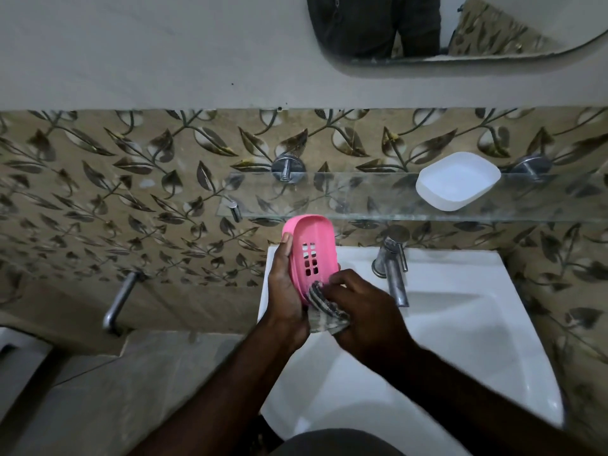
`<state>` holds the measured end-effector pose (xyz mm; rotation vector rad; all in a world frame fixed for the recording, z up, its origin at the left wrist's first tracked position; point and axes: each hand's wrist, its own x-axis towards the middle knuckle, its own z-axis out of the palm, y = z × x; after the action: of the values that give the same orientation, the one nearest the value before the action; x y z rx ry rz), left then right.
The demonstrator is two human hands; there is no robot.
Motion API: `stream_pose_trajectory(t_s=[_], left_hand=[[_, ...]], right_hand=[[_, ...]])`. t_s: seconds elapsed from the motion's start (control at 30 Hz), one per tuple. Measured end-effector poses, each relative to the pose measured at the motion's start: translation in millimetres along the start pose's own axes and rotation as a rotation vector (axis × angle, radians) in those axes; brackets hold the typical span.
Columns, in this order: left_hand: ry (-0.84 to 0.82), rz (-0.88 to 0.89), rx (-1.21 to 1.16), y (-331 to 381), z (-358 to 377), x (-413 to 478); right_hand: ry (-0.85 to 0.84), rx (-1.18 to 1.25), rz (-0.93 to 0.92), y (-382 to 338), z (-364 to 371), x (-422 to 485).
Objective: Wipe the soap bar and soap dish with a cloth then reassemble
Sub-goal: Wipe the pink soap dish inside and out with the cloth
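My left hand (283,291) grips a pink soap-dish tray (309,248) with square drain holes, held upright on its end over the sink's left rim. My right hand (357,311) clutches a striped grey cloth (324,311) and presses it against the tray's lower end. A white soap-dish base (457,181) rests on the glass shelf (329,195) at the right, apart from both hands. No soap bar shows in view.
A white sink (460,340) lies below the hands, with a chrome tap (393,271) just right of the tray. Chrome shelf brackets (286,167) stick out of the leaf-patterned tiles. A metal pipe (118,304) juts out at the left. A mirror (427,28) hangs above.
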<state>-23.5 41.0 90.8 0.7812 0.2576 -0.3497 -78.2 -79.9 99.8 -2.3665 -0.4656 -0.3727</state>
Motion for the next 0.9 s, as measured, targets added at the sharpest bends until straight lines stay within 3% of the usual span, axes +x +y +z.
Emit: stream_pose_trajectory(t_s=[0.1, 0.23, 0.33, 0.43, 0.5, 0.53, 0.63, 0.7, 0.77, 0.83, 0.9], left_hand=[[-0.002, 0.012, 0.018, -3.9, 5.0, 0.1], [-0.024, 0.034, 0.012, -2.4, 9.2, 1.3], [-0.033, 0.049, 0.012, 0.1, 8.3, -0.9], [-0.005, -0.008, 0.007, -3.5, 5.8, -5.0], [0.006, -0.020, 0.019, -6.7, 9.2, -8.2], [0.004, 0.001, 0.033, -6.7, 12.4, -10.0], [-0.025, 0.093, 0.054, -3.6, 22.1, -11.2], [-0.025, 0.112, 0.050, -0.1, 24.1, -10.9], [0.009, 0.072, 0.063, 0.2, 19.6, -12.4], [0.007, -0.007, 0.082, -3.8, 15.0, -15.8], [-0.018, -0.051, 0.087, -6.7, 13.1, -17.4]], right_hand=[[-0.003, -0.148, 0.012, 14.5, -5.1, 5.4], [0.073, 0.182, 0.243, -6.9, 12.0, 9.6], [0.064, 0.259, 0.112, -7.2, 8.6, 1.7], [-0.003, -0.047, -0.087, 16.2, -7.2, -2.5], [-0.004, -0.133, -0.077, 22.2, -9.2, -3.3], [0.026, -0.070, 0.002, 17.1, -5.1, -2.7], [0.137, 0.413, 0.340, -13.6, 12.1, 2.0], [0.192, 0.465, 0.276, -18.6, 12.9, -1.5], [0.140, 0.289, 0.070, -8.0, 4.4, -11.1], [0.097, -0.048, -0.111, 9.2, -8.2, -17.5], [0.089, -0.170, -0.145, 19.7, -13.3, -18.8]])
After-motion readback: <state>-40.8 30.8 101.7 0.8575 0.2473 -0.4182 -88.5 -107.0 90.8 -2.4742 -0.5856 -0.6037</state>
